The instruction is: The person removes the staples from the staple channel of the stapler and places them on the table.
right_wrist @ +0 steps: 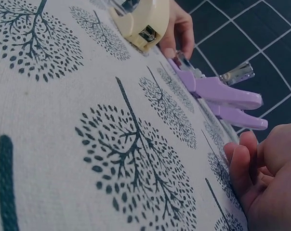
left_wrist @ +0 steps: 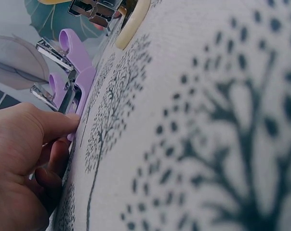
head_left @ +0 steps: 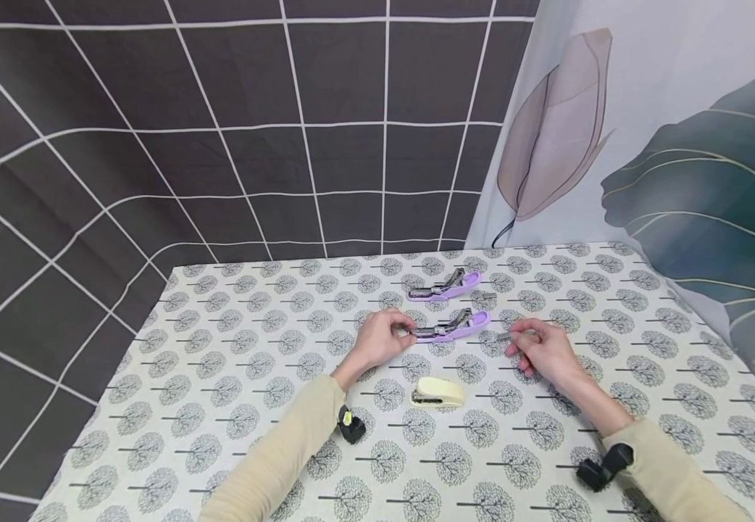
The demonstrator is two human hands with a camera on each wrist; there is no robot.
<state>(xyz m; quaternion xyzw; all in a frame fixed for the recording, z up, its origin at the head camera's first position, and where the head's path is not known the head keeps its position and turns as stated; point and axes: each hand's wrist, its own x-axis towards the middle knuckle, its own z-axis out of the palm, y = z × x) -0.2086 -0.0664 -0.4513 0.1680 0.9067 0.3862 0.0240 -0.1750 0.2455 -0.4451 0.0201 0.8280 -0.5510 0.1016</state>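
Observation:
Two purple staplers lie opened up on the table, one behind the other. My left hand (head_left: 384,338) pinches the front end of the nearer purple stapler (head_left: 465,328) between thumb and fingers, also visible in the left wrist view. The farther purple stapler (head_left: 459,286) lies just behind it, its metal parts raised. To the right of the nearer one, my right hand (head_left: 543,349) holds a thin grey strip of staples (head_left: 504,336) in its fingertips. That strip is hidden in the right wrist view, where the curled fingers (right_wrist: 240,163) show. A cream stapler (head_left: 439,391) sits closer to me.
Another small grey strip (head_left: 484,296) lies beside the far stapler. A cloth with a tree print (head_left: 221,406) covers the table. Behind it hangs a dark curtain with white grid lines (head_left: 345,159); a leaf-patterned curtain (head_left: 697,188) hangs at the right.

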